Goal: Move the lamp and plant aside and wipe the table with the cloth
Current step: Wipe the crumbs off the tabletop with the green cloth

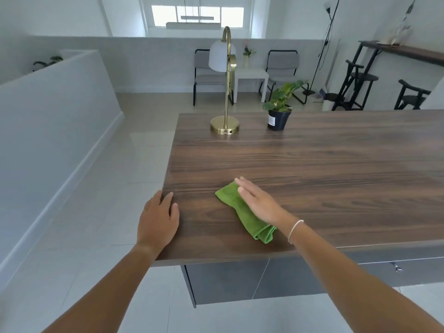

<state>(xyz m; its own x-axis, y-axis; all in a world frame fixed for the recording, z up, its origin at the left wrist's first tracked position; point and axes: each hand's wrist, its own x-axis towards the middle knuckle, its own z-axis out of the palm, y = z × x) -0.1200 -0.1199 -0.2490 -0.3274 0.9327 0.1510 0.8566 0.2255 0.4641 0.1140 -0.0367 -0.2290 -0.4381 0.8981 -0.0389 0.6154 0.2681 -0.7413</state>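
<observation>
The dark wood table [312, 164] fills the right and centre of the head view. At about 6 o'clock on it, near the front edge, lies a folded green cloth [247, 215]. The right hand [258, 200] rests flat on top of the cloth, fingers stretched out and together, pointing toward 11 o'clock; its grip is not closed, the palm simply presses the cloth to the wood. A thin pale bracelet [295, 230] circles that wrist. The left hand [159, 218] sits at 8 o'clock on the table's near left corner, fingers spread loosely over the edge, holding nothing.

Toward 12 o'clock, at the far edge, stands the brass lamp [225, 116] with its round base on the table and a white shade [219, 56] hanging from the curved neck. Just beside it toward 1 o'clock is the plant [281, 99], green leaves rising from a black pot [277, 120] bearing a white label. Lamp and pot stand apart, not touching.
</observation>
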